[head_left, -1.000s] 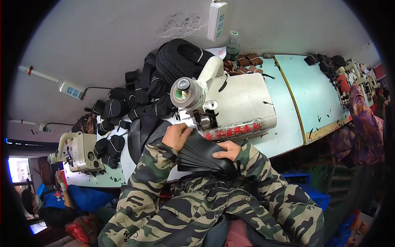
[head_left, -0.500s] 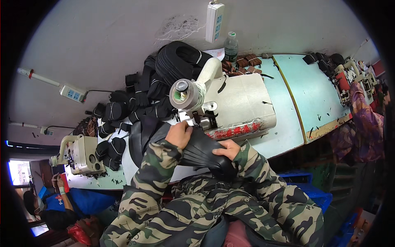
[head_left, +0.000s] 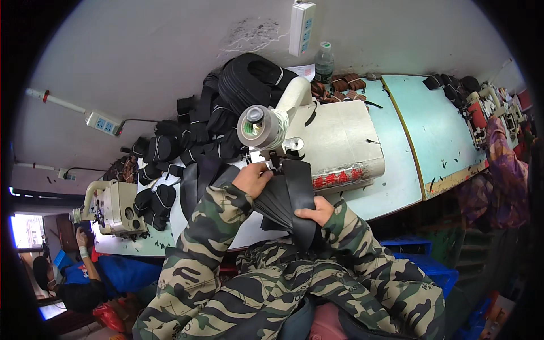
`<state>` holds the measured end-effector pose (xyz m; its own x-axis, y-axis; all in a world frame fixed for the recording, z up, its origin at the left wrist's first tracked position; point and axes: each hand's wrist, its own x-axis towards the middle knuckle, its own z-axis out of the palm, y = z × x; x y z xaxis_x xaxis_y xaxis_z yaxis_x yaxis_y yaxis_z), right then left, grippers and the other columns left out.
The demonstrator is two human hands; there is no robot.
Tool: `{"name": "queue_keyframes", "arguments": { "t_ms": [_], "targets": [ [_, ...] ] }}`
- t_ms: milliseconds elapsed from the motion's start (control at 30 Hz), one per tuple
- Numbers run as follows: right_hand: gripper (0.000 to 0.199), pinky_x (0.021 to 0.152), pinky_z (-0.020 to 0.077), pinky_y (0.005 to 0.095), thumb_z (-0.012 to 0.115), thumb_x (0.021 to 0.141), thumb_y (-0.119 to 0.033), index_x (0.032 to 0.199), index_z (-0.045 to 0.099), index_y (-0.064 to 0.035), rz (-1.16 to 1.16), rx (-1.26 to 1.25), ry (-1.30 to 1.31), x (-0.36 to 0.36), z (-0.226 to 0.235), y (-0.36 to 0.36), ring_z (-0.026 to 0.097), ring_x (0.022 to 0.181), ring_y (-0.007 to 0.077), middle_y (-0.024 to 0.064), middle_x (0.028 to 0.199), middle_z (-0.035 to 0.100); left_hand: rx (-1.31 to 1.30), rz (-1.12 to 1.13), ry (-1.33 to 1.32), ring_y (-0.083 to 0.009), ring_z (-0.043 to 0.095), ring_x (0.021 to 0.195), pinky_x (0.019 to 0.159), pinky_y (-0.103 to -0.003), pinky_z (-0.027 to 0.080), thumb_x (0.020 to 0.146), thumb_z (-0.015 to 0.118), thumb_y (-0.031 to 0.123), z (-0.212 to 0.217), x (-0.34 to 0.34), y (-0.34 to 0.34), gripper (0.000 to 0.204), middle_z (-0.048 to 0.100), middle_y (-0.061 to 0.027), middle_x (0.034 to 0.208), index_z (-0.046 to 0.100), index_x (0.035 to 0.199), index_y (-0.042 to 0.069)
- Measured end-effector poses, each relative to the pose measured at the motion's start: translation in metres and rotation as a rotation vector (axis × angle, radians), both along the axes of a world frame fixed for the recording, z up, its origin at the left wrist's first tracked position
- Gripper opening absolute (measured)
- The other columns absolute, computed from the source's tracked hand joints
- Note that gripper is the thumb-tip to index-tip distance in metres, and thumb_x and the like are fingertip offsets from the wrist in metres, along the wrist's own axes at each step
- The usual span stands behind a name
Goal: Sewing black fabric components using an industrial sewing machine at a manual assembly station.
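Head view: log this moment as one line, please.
left hand: grips black fabric piece at sewing machine needle | right hand: holds its lower edge | black parts pile behind

Water bottle (head_left: 324, 63); power strip (head_left: 301, 20) — wall-mounted
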<state>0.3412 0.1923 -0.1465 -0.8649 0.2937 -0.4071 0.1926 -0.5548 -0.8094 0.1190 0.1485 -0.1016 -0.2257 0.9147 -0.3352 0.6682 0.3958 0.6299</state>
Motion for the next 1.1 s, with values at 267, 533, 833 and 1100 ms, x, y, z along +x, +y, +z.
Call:
{"name": "queue_keyframes", "arguments": {
  "t_ms": [267, 533, 833, 1100],
  "targets": [
    [0.029, 0.074, 0.044, 0.0281, 0.061, 0.076, -0.014, 0.1, 0.056, 0.0013, -0.043, 0.086, 0.04, -0.006, -0.007, -0.002, 0.055, 0.08, 0.0136, 0.0074, 0.089, 0.06, -0.117, 0.049, -0.111, -0.026, 0.061, 0.066, 0.064, -0.034, 0.046, 0.078, 0.057, 0.021, -0.002, -0.013, -0.019, 0.025, 0.062, -0.0168, 0.072, 0.063, 0.087, -0.001],
    [0.029, 0.076, 0.044, 0.0284, 0.061, 0.076, -0.012, 0.102, 0.057, 0.0014, -0.074, 0.012, 0.093, -0.003, 0.002, -0.001, 0.056, 0.083, 0.0141, 0.007, 0.09, 0.061, 0.004, 0.055, -0.143, -0.0148, 0.055, 0.067, 0.066, -0.029, 0.042, 0.081, 0.054, 0.017, -0.013, -0.017, -0.014, 0.024, 0.06, -0.0127, 0.071, 0.059, 0.091, -0.005],
    [0.028, 0.076, 0.0448, 0.0284, 0.061, 0.076, -0.014, 0.1, 0.057, 0.0015, -0.143, 0.13, 0.018, -0.012, -0.007, 0.001, 0.057, 0.082, 0.0154, 0.0076, 0.091, 0.061, -0.036, 0.11, -0.198, -0.0137, 0.054, 0.066, 0.063, -0.027, 0.042, 0.079, 0.055, 0.014, -0.016, -0.02, -0.02, 0.017, 0.059, -0.0076, 0.07, 0.059, 0.084, -0.002],
    [0.029, 0.079, 0.0448, 0.0286, 0.06, 0.078, -0.012, 0.103, 0.056, 0.0014, -0.207, 0.135, 0.009, -0.009, -0.007, 0.005, 0.057, 0.085, 0.0152, 0.0078, 0.093, 0.061, -0.036, 0.098, -0.042, -0.034, 0.06, 0.077, 0.068, -0.039, 0.045, 0.079, 0.055, 0.02, -0.002, -0.007, -0.012, 0.023, 0.062, -0.0196, 0.077, 0.061, 0.083, -0.001]
  ]
}}
